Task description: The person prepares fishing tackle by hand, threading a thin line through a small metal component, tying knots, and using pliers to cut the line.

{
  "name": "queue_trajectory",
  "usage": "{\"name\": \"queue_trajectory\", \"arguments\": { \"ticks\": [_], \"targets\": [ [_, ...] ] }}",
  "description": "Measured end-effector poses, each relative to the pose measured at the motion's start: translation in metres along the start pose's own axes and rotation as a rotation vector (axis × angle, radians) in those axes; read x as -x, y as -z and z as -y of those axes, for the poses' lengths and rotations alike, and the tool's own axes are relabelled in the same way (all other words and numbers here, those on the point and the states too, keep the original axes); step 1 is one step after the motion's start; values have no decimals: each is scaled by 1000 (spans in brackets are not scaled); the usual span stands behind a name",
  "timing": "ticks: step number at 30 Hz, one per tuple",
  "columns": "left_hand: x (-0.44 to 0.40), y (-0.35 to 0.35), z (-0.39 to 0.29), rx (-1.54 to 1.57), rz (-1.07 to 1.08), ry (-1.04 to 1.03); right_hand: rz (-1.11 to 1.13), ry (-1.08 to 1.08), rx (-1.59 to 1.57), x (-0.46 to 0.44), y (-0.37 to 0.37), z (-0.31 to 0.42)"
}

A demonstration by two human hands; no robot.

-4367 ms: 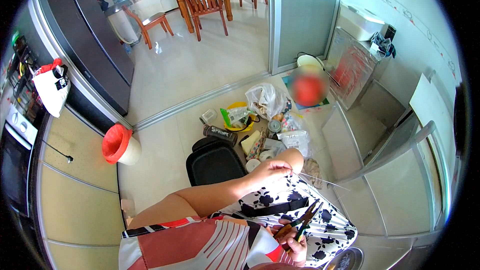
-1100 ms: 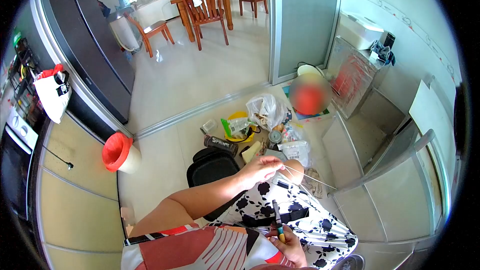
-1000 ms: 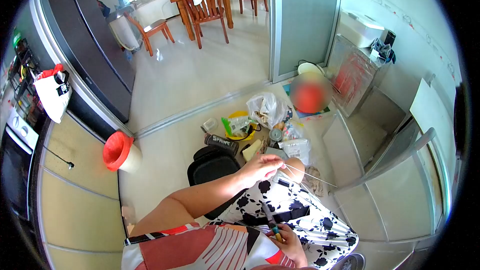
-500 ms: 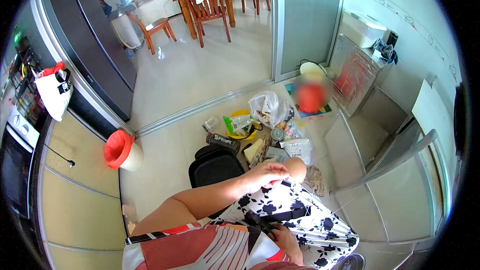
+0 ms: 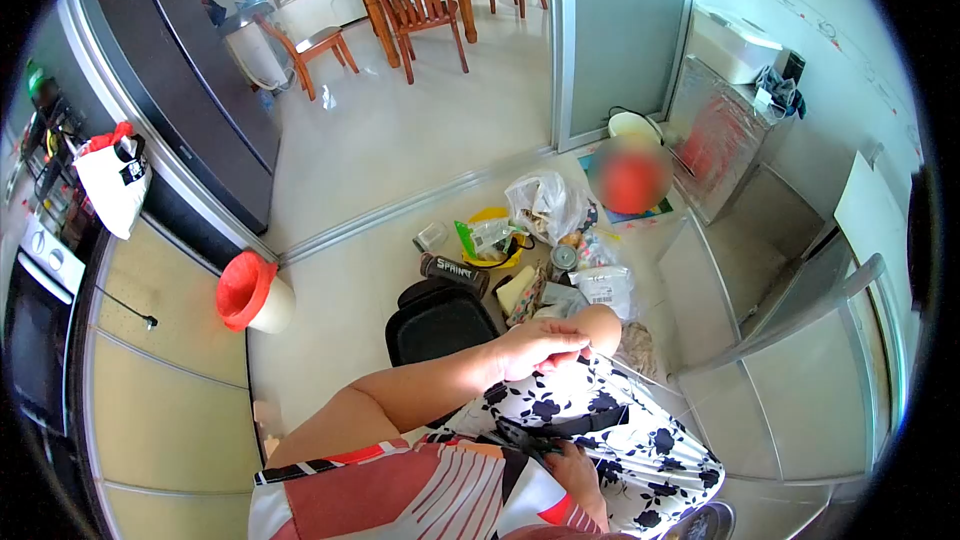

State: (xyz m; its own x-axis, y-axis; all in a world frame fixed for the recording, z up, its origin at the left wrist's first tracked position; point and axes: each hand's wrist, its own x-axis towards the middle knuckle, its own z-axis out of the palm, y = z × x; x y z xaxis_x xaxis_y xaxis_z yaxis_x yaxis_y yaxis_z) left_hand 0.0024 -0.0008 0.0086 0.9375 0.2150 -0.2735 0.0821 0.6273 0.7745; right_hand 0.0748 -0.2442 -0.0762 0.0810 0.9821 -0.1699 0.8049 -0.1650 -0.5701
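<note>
My left hand is in front of my knee, its fingers pinched together. A thin pale strand runs from near its fingertips toward the right; its exact kind is too fine to tell. Lower down, my right hand is closed in my lap against a dark elongated object, partly hidden and of unclear kind. White cloth with black flowers covers my lap, and a black strap lies across it.
On the floor ahead are a black stool, a dark SPRINT-marked cylinder, a yellow basin, plastic bags and a can. A red-lined bin stands left; a cabinet door is at right.
The camera view has shifted slightly, so the room appears a little lower and to the right. My left hand stays pinched near the knee; my right hand stays in my lap.
</note>
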Motion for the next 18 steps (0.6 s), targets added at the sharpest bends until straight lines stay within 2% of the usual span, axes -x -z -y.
{"name": "queue_trajectory", "arguments": {
  "ticks": [4, 11, 13, 16, 18],
  "targets": [
    [-2, 1, 4, -8, 30, -15, -39, 35, 29, -1, 0, 0],
    [-2, -1, 9, 24, 76, -37, 90, 23, 13, 0, 26, 12],
    [-2, 0, 11, 26, 98, -61, 16, 49, -61, 1, 40, 16],
    [3, -2, 7, -26, -4, -107, -114, 65, -207, 1, 69, 26],
    [7, -3, -2, 91, -25, -138, -222, 86, -315, -2, 94, 39]
  ]
}}
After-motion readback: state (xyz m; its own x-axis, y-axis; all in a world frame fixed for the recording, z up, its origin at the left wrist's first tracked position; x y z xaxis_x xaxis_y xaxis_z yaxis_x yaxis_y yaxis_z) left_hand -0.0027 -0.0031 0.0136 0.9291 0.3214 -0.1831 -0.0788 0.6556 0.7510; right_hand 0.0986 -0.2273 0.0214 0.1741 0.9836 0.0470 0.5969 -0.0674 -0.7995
